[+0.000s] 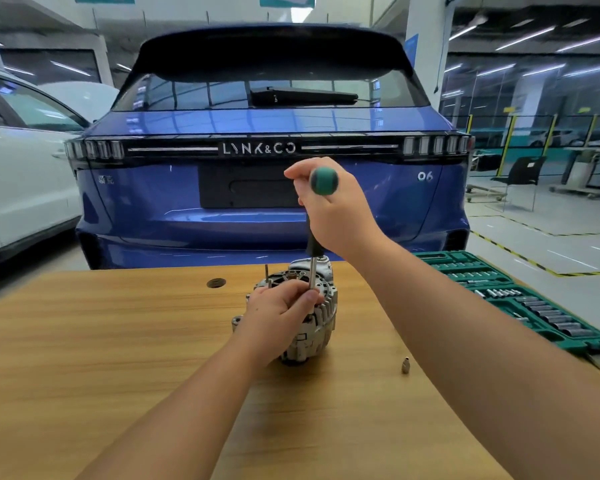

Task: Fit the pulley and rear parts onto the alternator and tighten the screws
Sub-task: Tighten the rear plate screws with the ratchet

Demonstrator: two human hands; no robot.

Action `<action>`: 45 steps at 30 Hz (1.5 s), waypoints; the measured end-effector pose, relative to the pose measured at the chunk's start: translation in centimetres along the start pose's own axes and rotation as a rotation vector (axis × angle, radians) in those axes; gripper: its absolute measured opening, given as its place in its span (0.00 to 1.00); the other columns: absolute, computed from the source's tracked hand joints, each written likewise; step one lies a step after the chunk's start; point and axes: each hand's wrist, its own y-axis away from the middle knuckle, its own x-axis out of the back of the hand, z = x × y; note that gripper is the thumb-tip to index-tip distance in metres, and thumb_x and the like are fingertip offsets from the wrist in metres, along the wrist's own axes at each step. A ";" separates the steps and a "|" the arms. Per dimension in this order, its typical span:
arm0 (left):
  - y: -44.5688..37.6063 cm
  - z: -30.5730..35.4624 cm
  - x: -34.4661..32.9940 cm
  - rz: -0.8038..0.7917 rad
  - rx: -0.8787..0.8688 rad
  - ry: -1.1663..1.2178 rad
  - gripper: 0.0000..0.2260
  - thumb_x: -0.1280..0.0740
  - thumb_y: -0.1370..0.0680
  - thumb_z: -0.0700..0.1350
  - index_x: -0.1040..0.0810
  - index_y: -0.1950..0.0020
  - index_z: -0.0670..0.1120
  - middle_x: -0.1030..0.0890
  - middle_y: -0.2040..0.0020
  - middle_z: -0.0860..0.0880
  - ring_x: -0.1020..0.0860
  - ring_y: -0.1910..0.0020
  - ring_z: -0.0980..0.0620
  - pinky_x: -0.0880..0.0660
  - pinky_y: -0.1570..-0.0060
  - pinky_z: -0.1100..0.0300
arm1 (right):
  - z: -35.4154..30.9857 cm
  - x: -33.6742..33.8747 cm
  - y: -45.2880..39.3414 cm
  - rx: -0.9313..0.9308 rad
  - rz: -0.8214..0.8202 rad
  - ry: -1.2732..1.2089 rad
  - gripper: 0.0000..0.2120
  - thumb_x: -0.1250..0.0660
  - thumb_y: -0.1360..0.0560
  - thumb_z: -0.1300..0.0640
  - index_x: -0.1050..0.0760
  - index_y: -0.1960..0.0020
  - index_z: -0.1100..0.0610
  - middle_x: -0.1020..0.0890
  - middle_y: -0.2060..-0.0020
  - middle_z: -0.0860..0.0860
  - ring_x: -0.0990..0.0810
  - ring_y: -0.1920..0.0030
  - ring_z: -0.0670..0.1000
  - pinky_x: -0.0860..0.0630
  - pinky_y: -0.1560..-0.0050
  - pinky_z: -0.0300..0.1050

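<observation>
While both hands grip screwdriver (313, 251), alternator (305, 317) mid-table (101, 341), edges well apart.

Head view looks forward-down (close) over the table (118, 341).

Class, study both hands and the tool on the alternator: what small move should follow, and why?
Probably turn the green-capped screwdriver. The right hand grips its handle upright, the left hand pinches the shaft low over the grey finned alternator, so the tip seems placed, though it is hidden.
</observation>
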 end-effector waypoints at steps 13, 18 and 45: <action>0.4 0.4 0.4 -0.076 -0.005 -0.066 0.11 0.45 0.16 0.60 0.23 0.50 0.68 0.21 0.47 0.68 0.30 0.31 0.49 0.38 0.28 0.39 | -5.4 0.3 -0.9 0.136 -0.544 0.675 0.20 0.51 0.14 0.46 0.23 0.36 0.51 0.25 0.50 0.50 0.24 0.51 0.52 0.28 0.49 0.49; 0.3 0.2 0.2 -0.082 -0.031 -0.088 0.12 0.45 0.16 0.60 0.22 0.48 0.62 0.19 0.49 0.65 0.26 0.37 0.55 0.38 0.27 0.39 | -6.8 -0.2 -2.7 0.100 -0.546 1.005 0.20 0.50 0.14 0.50 0.36 0.64 0.47 0.27 0.65 0.52 0.27 0.65 0.54 0.32 0.66 0.48; 0.2 0.2 0.6 -0.109 0.012 -0.013 0.09 0.42 0.17 0.58 0.23 0.44 0.69 0.20 0.46 0.70 0.30 0.32 0.49 0.35 0.30 0.39 | -3.9 -2.1 2.4 0.030 -0.056 0.232 0.09 0.38 0.18 0.61 0.20 0.44 0.59 0.22 0.47 0.49 0.24 0.49 0.48 0.25 0.46 0.43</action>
